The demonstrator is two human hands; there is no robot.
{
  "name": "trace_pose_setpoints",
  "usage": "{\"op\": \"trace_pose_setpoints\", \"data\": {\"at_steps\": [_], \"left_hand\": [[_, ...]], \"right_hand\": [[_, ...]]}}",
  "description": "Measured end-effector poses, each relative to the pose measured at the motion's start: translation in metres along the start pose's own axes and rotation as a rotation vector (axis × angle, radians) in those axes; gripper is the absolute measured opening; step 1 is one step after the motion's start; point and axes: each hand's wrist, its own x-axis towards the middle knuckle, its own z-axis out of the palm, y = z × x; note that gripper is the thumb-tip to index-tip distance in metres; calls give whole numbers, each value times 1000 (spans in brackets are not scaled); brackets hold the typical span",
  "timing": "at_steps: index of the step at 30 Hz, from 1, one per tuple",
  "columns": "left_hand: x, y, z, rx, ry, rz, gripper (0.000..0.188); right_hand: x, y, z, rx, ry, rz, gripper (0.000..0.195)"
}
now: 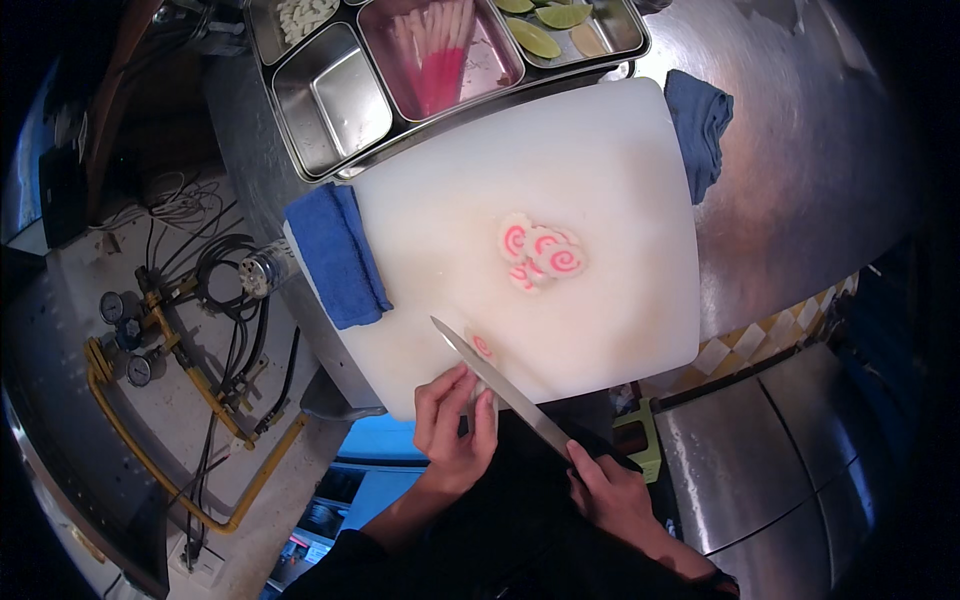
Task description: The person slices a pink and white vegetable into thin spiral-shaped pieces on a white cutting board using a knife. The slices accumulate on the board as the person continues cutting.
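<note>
My right hand [611, 491] grips the handle of a long kitchen knife [525, 409], its blade slanting up and left across the near edge of a white cutting board [615, 165]. Between the thumb and fingers of my left hand [454, 431] is a whitish piece of narutomaki fish cake [478, 390], mostly covered by the fingers and blade. One slice with a pink swirl [481, 346] is just beyond the blade, partly behind it. Farther up the board, several narutomaki slices [544, 251] with scalloped rims overlap in a pile, apart from both hands.
A folded blue towel [334, 255] overlaps the board's left edge; a grey-blue cloth [697, 135] lies at its right. Metal pans behind hold pink-and-white sticks [439, 60], lime wedges [536, 34] and white pieces [304, 19]. Yellow gas piping [202, 382] with gauges stands at left.
</note>
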Motion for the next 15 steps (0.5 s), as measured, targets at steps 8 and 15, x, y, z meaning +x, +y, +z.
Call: {"op": "trace_pose_setpoints", "data": {"at_steps": [8,15], "left_hand": [[1,2,-2,-34,-38,-42,31],[-4,-1,-2,-65,-52,-68,28]], "right_hand": [[-12,-3,-19,2,-87,29,70],[-7,-10,-26,4,-174,63,72]]}}
